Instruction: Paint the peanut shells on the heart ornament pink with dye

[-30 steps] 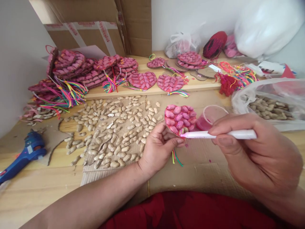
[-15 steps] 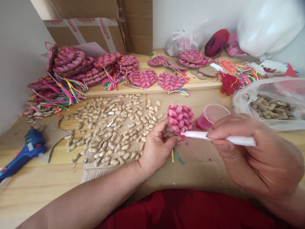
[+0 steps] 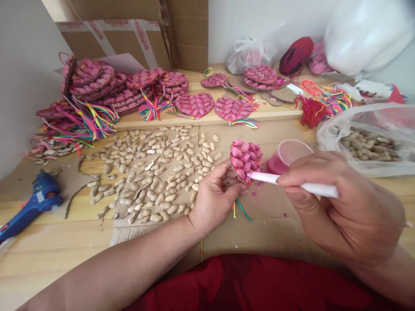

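In the head view, my left hand (image 3: 215,194) grips the lower left edge of a small peanut-covered ornament (image 3: 245,157), its shells painted pink. Green and yellow cords (image 3: 241,211) hang below that hand. Between the thumb and fingers of my right hand (image 3: 343,207) is a white paintbrush (image 3: 319,189) with a pink-stained tip. The tip touches the lower part of the ornament; its bristles are too small to make out. Just behind stands a clear plastic cup (image 3: 292,156) of pink paint, partly covered by my right hand.
Loose peanuts (image 3: 168,185) spread over cardboard to the left. A blue glue gun (image 3: 35,203) lies at far left. Finished pink pieces (image 3: 194,106) and stacks (image 3: 94,82) with tassels line the raised shelf. A plastic bag of peanuts (image 3: 369,144) sits at right.
My right hand has shifted slightly left with the paintbrush. A bare-looking spot near the ornament's lower edge now looks pink. The ornament has turned a little in my left hand.
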Demonstrator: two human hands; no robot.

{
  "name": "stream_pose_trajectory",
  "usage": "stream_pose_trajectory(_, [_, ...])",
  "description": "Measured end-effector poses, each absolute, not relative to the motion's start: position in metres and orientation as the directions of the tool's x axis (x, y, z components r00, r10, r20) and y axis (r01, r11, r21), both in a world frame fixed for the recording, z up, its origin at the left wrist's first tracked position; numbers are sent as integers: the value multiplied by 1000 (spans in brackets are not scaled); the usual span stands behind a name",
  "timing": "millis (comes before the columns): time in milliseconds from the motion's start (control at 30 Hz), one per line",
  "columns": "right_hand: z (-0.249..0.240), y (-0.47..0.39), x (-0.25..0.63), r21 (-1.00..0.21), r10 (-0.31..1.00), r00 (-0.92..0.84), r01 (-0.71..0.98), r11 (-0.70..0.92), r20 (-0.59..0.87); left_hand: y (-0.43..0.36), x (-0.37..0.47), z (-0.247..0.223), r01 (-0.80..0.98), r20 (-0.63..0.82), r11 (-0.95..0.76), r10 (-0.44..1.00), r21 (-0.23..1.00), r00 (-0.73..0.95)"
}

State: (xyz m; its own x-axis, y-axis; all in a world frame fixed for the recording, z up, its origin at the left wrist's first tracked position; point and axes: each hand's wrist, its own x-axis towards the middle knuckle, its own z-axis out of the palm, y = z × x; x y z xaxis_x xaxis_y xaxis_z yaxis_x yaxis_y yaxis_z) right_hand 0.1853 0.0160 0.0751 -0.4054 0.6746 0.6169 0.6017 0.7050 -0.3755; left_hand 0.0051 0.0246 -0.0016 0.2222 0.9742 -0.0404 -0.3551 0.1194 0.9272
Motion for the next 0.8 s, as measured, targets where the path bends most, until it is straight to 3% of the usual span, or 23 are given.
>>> stream_pose_trajectory(800, [78,18,184,-431,670,-443,528,732,596,28,1,2,-422,-131,215,967,881,218])
